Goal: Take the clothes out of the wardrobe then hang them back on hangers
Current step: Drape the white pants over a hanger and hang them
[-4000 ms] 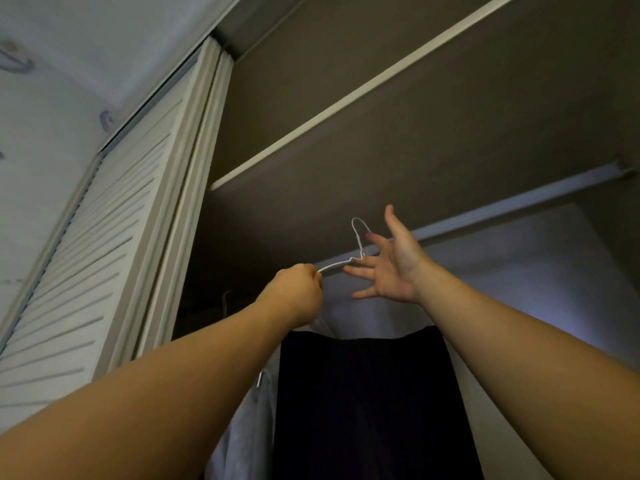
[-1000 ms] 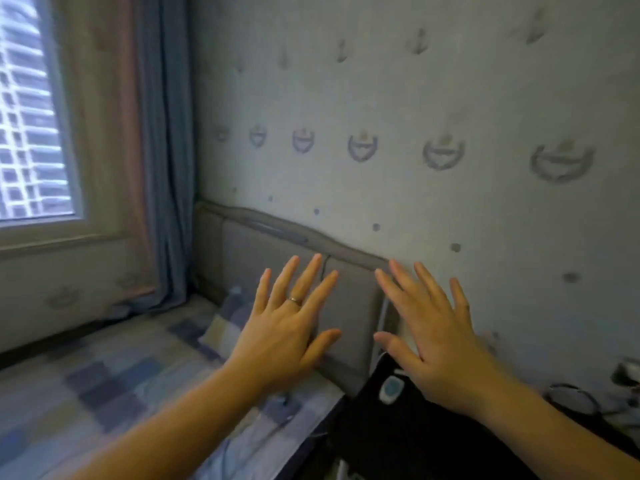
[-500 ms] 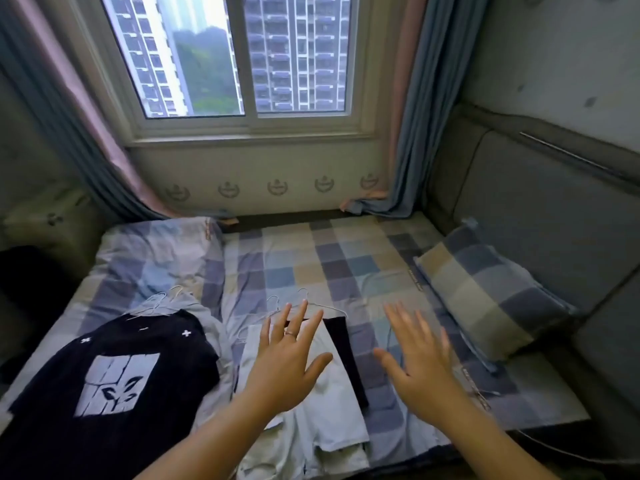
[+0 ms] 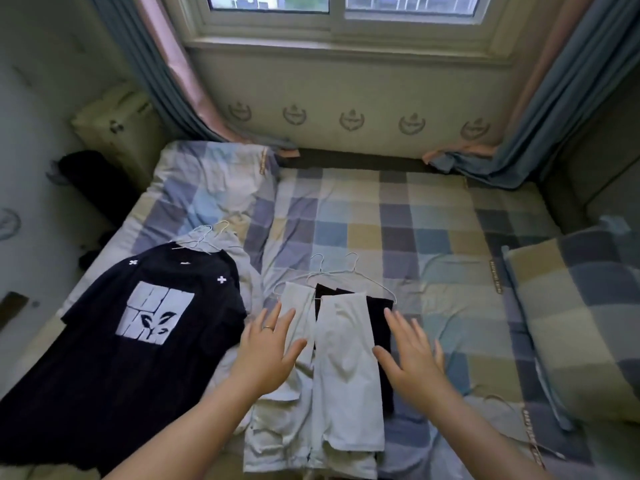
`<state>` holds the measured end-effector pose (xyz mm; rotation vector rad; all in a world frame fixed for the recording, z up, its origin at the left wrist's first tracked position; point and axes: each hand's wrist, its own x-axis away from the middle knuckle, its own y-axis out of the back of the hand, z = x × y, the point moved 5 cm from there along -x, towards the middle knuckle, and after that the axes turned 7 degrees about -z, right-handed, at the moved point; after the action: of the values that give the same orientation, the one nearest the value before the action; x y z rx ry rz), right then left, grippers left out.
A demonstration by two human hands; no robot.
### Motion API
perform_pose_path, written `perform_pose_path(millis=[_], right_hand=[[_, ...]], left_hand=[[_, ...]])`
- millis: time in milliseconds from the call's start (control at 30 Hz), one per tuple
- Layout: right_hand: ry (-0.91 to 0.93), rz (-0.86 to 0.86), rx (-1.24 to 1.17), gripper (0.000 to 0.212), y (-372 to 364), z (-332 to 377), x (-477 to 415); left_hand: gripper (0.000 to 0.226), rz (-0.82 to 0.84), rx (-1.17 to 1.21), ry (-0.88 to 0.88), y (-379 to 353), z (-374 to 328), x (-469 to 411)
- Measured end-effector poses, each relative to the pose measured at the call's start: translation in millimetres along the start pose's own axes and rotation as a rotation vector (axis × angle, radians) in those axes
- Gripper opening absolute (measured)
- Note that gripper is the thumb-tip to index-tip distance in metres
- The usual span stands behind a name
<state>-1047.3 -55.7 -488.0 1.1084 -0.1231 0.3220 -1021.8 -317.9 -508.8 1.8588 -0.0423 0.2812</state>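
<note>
Checked bed [image 4: 398, 220] below a window [image 4: 346, 32], curtains [image 4: 162, 81] at both sides, pillow [image 4: 571, 323] at its right edge. Black T-shirt [image 4: 104, 358] lies at the left edge. White garments [image 4: 346, 358] over a dark garment [image 4: 379, 320] lie at the near edge, on wire hangers [image 4: 332, 271]. Left hand [image 4: 266, 355] and right hand [image 4: 412, 358] are spread, empty, above them. Half a second ago the hands were higher; the clothes are unmoved.

Black printed T-shirt [image 4: 138, 327] and white trousers [image 4: 343, 368] lie flat on hangers [image 4: 332, 275]
</note>
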Motion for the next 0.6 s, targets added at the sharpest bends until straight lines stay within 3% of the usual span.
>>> perform_pose_path(millis=[133, 333, 600], right_hand=[[-0.057, 0.072, 0.007, 0.065, -29.1, -8.2, -42.9], [-0.186, 0.150, 0.049, 0.067, -101.4, -26.9, -117.4], [-0.269, 0.173, 0.101, 0.065, -248.0, -86.6, -250.6]], left_hand=[[0.067, 0.087, 0.071, 0.079, -27.9, 19.8, -40.7], [0.065, 0.216, 0.159, 0.137, -94.6, 67.4, -122.0], [0.066, 0.297, 0.250, 0.194, -252.7, 156.3, -254.2]])
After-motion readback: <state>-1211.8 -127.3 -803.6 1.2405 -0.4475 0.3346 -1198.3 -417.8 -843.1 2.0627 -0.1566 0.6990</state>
